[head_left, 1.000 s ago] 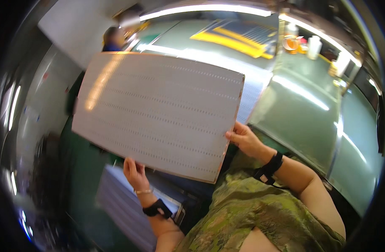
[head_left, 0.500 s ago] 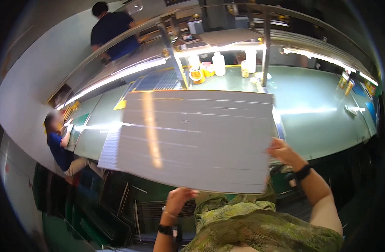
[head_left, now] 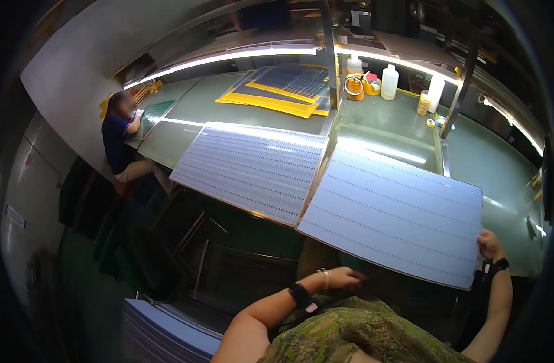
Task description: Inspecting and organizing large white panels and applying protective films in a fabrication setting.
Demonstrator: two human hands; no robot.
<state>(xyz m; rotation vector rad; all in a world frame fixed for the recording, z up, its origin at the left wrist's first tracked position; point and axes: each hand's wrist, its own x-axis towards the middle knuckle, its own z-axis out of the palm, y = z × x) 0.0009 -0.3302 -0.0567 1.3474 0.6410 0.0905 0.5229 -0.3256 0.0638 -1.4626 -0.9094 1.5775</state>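
Note:
A large pale blue-white panel (head_left: 392, 212) with rows of small dark dots lies slanted over the front of the worktable, its near corner jutting past the edge. At its right edge, my right hand (head_left: 490, 244) is closed on the panel's rim. My left hand (head_left: 343, 279) is off the panel, just below its near edge, in front of my body. Its fingers are smeared by motion, so their pose is unclear. Left of the panel lies a similar sheet (head_left: 252, 172) with dense dotted rows, the two edges close together.
Yellow-framed mesh sheets (head_left: 277, 91) lie behind on the green worktable (head_left: 373, 115). Tape rolls (head_left: 354, 86) and a white bottle (head_left: 389, 82) stand by the shelf posts. A co-worker (head_left: 123, 130) sits at the far left. More panels (head_left: 162, 330) are at lower left.
The panel held up by both hands has come down to the right onto the table. My left hand has let go of its near edge. The view has turned, showing the dotted sheet beside it.

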